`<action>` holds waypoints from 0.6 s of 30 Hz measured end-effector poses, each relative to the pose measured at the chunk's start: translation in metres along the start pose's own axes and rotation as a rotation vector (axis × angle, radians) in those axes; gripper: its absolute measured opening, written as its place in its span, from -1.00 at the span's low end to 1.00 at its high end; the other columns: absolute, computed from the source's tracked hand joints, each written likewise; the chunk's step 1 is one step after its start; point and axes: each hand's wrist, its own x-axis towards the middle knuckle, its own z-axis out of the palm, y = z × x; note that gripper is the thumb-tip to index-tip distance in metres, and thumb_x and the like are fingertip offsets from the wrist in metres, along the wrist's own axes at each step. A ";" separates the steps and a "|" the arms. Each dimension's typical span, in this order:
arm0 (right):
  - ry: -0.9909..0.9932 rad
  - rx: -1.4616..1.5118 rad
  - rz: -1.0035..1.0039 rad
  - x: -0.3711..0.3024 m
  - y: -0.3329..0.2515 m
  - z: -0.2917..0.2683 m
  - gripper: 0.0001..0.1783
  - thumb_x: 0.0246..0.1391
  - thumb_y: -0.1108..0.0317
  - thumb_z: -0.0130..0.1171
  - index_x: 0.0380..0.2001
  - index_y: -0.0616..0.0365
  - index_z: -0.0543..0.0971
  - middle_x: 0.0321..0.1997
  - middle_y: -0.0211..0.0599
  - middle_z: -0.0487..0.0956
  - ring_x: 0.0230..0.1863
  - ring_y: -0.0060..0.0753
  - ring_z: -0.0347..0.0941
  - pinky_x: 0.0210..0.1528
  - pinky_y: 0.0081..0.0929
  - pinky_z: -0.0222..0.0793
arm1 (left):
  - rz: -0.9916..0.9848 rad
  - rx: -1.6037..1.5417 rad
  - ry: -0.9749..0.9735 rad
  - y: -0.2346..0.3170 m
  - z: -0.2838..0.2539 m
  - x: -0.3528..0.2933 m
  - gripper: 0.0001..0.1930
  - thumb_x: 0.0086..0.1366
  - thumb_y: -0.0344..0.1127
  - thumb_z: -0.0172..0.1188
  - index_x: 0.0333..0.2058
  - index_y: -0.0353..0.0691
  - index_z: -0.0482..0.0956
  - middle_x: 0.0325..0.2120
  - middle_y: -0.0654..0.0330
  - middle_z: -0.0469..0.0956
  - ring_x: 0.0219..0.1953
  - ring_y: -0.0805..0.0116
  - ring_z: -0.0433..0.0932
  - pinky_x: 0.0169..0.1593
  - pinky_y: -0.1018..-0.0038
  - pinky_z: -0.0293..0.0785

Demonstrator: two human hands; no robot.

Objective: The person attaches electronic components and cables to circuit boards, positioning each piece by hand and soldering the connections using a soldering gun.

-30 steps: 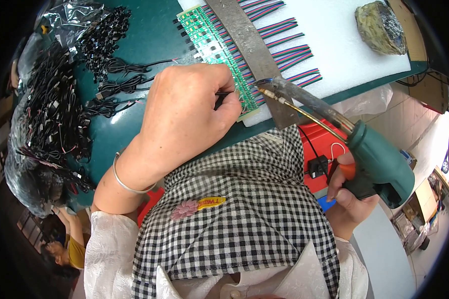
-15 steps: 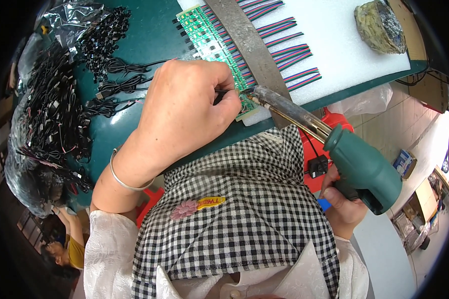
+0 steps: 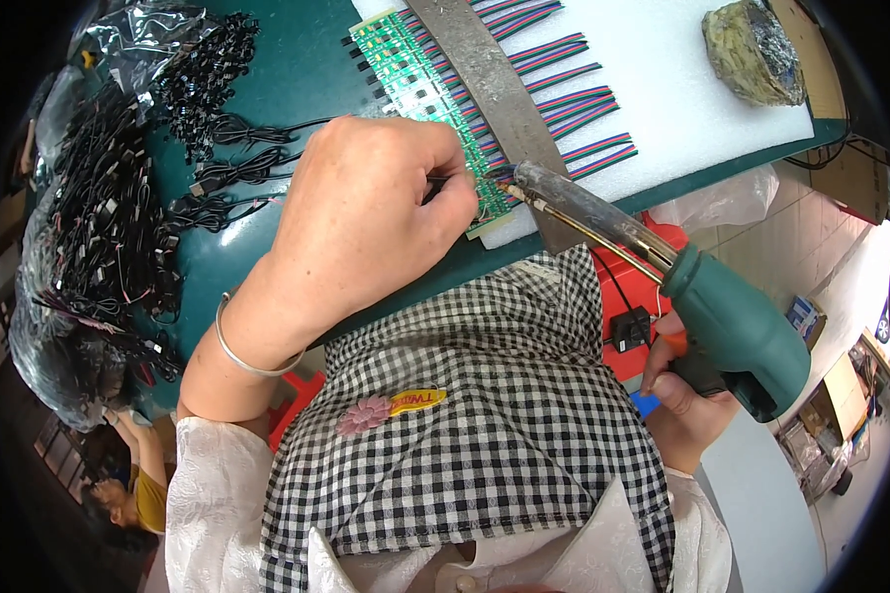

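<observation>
My left hand point(image 3: 376, 198) is closed in a pinch over the near end of a green circuit-board panel point(image 3: 415, 84). A dark strand between thumb and forefinger looks like a thin black cable; the fingers hide most of it. In my right hand point(image 3: 690, 410) is a green soldering gun point(image 3: 742, 321), gripped by its handle. Its tip and thin brass feed tube point left at the panel's near edge, close to my left fingertips. Whether the tip touches the board I cannot tell. A flat metal bar point(image 3: 494, 79) lies across striped ribbon wires point(image 3: 574, 114) beside the panel.
Bundled black cables point(image 3: 237, 168) lie left of my hand, near a large cable heap point(image 3: 99, 217) in clear plastic. White foam point(image 3: 663, 89) lies under the wires; a rough round block point(image 3: 752, 54) rests on it. A red stool point(image 3: 653, 237) stands below the table edge. Another person is at far lower left.
The soldering gun and my right hand have shifted slightly to the right, drawing the tip a little away from my left fingertips. My left hand has barely moved.
</observation>
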 end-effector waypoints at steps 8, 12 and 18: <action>-0.029 -0.020 0.006 -0.002 0.001 -0.010 -0.35 -0.41 0.28 0.44 -0.26 0.49 0.39 -0.36 -0.13 0.48 -0.74 -0.47 0.30 -0.72 -0.65 0.17 | 0.058 0.040 -0.181 -0.004 -0.012 0.011 -0.91 -0.03 -0.44 0.16 -0.57 -0.36 0.51 -0.72 0.09 0.44 -0.71 0.35 0.40 -0.57 0.53 0.32; -0.037 0.043 0.006 0.001 -0.001 -0.005 -0.36 -0.39 0.32 0.43 -0.25 0.49 0.39 -0.34 -0.10 0.48 -0.73 -0.47 0.30 -0.73 -0.64 0.19 | 0.074 0.038 -0.194 -0.005 -0.012 0.014 -0.91 -0.05 -0.45 0.15 -0.57 -0.37 0.50 -0.74 0.09 0.42 -0.72 0.38 0.38 -0.57 0.54 0.32; -0.069 0.041 0.032 -0.001 0.002 -0.006 -0.37 -0.39 0.35 0.42 -0.23 0.50 0.39 -0.30 -0.05 0.48 -0.72 -0.45 0.33 -0.73 -0.62 0.23 | 0.092 -0.001 -0.253 -0.005 -0.014 0.020 -0.93 -0.09 -0.48 0.13 -0.61 -0.37 0.47 -0.79 0.13 0.34 -0.76 0.46 0.29 -0.61 0.57 0.25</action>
